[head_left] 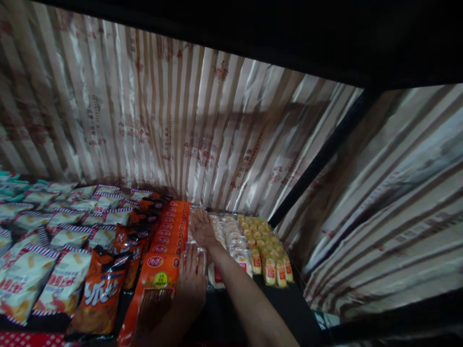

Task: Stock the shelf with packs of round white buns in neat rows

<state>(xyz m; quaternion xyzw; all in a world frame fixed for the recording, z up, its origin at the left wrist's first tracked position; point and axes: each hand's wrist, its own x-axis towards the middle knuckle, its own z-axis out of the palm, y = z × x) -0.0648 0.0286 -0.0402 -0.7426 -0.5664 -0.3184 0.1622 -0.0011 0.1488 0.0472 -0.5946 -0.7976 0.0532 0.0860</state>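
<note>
My left hand [192, 279] lies with its fingers stretched forward on the front of a row of clear packets [200, 259], just right of the overlapping orange packets [156, 262]. Farther back in the same row, my right hand [202, 228] rests flat, fingers spread over the clear wrapping. Neither hand is wrapped round anything. White packets [238, 256] stand beside my right forearm, and small yellow packets [269, 270] fill the rows to their right.
Orange-brown snack bags [97, 294] and white snack bags [23, 279] cover the left side. Behind stands a striped sheet wall [173, 111]. A dark slanted post [318, 161] rises at the right corner. Red dotted cloth [32, 339] shows at lower left.
</note>
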